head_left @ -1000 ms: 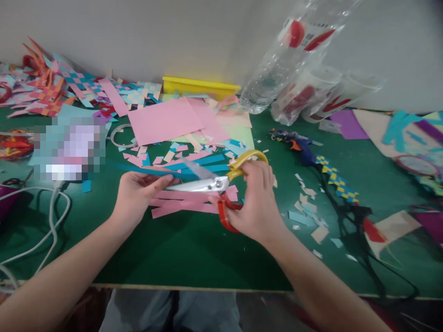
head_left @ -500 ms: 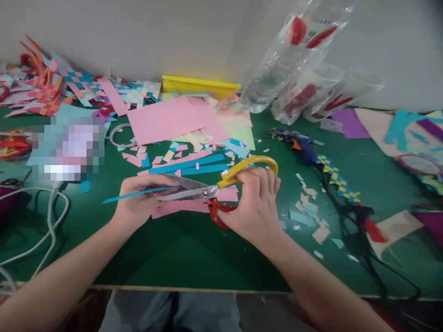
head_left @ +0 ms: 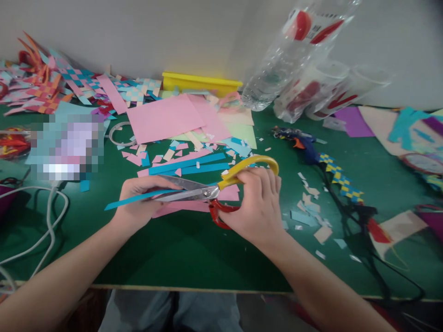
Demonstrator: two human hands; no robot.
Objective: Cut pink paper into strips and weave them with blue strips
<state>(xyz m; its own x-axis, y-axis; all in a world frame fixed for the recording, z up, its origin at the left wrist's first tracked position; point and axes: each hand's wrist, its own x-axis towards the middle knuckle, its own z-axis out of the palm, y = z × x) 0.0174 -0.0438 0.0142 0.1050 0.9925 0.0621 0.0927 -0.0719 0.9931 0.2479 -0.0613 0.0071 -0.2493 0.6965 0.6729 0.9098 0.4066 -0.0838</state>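
My right hand [head_left: 258,205] grips a pair of scissors [head_left: 207,190] with one yellow and one red handle loop. The silver blades point left and are nearly closed around a long blue paper strip [head_left: 138,198]. My left hand [head_left: 138,203] pinches that strip just left of the blade tips. Pink paper strips [head_left: 194,205] lie on the green table [head_left: 194,249] under both hands. More blue strips [head_left: 194,165] lie just beyond the scissors.
Pink sheets [head_left: 166,117] and a yellow tray [head_left: 200,83] lie at the back. Clear plastic bottles [head_left: 297,60] lean back right. A blue glue gun [head_left: 304,145] with a black cord and a woven strip [head_left: 339,177] lie right. White cable [head_left: 51,216] runs left. Woven paper pieces [head_left: 51,85] fill the back left.
The scissors dropped lower and their blades closed from wide open to nearly shut along the blue strip. The strip tilted, its free end now sticking out left below my left hand.
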